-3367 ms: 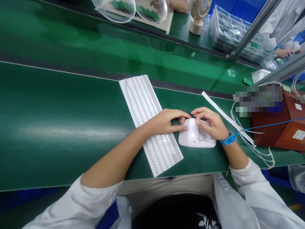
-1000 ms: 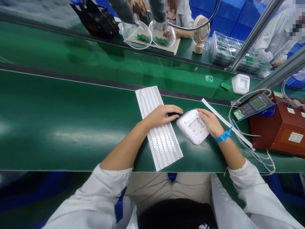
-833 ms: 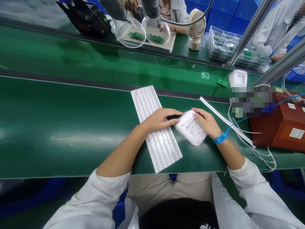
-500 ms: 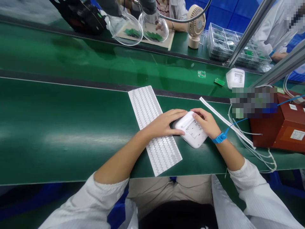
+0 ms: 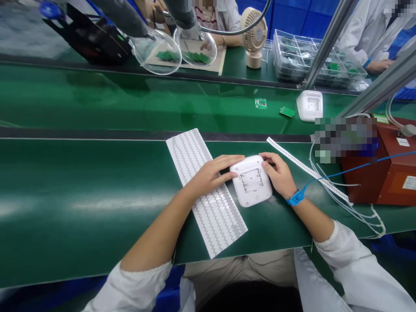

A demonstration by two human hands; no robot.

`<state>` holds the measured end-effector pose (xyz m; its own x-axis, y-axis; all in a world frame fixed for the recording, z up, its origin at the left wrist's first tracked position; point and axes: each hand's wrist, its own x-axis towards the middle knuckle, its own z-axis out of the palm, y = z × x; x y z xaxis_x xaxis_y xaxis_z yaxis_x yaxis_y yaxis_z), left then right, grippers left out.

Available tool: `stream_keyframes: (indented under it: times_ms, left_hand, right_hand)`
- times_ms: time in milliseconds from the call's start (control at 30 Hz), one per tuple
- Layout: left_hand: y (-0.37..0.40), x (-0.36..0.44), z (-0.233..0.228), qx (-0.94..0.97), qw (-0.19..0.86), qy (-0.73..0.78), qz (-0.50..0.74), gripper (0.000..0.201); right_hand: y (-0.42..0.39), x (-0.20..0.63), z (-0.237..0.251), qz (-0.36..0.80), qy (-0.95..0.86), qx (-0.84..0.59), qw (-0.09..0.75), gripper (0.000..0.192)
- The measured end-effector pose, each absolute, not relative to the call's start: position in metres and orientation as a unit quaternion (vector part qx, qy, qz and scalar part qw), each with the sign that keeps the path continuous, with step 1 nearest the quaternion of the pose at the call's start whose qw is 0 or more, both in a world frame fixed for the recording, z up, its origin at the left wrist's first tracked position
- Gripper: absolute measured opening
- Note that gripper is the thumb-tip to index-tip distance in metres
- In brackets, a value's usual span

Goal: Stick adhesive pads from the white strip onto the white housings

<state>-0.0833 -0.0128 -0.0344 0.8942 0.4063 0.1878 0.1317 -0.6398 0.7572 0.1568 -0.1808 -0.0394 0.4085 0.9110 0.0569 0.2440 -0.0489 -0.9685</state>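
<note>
Lying flat on the green worktop (image 5: 81, 186) straight ahead of you, the white casing (image 5: 251, 180) sits between your two hands, its open back face up and its longer side running away from you with a slight lean to the left. Your left hand (image 5: 210, 175) rests on the sticker sheet (image 5: 203, 186), fingers spread, their tips touching the casing's left edge. Your right hand (image 5: 278, 174), the one with the blue wrist strap (image 5: 295, 198), curls against the casing's far right corner. Neither hand lifts it; they flank it rather than clamp it. Both hands are equally near, one to each side. The sticker sheet lies just left of the casing, and the narrow paper strip (image 5: 305, 169) runs well apart to the right.
</note>
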Motion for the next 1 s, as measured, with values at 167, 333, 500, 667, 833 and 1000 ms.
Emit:
stream_keyframes:
  times_ms: [167,333,500,667,833,1000]
  left_hand:
    - [-0.014,-0.085,-0.036,0.887,0.402,0.164,0.156,0.059]
    - [-0.012,-0.086,-0.037,0.890,0.396,0.167,0.153,0.060]
    - [-0.013,-0.083,-0.040,0.886,0.402,0.163,0.166,0.057]
    - [-0.012,-0.076,-0.042,0.871,0.432,0.147,0.180,0.054]
    - [-0.012,-0.069,-0.045,0.864,0.441,0.154,0.190,0.057]
    - [-0.011,-0.061,-0.047,0.861,0.436,0.153,0.211,0.056]
  right_hand:
    - [-0.185,0.148,-0.029,0.203,-0.508,-0.651,0.526,0.029]
    - [-0.190,0.151,-0.029,0.119,-0.583,-0.649,0.474,0.032]
    - [-0.194,0.165,-0.035,0.138,-0.631,-0.639,0.418,0.046]
    - [-0.196,0.175,-0.032,0.151,-0.630,-0.630,0.428,0.044]
    - [-0.194,0.167,-0.022,0.066,-0.649,-0.604,0.458,0.043]
    - [-0.212,0.132,-0.005,0.047,-0.767,-0.476,0.428,0.038]
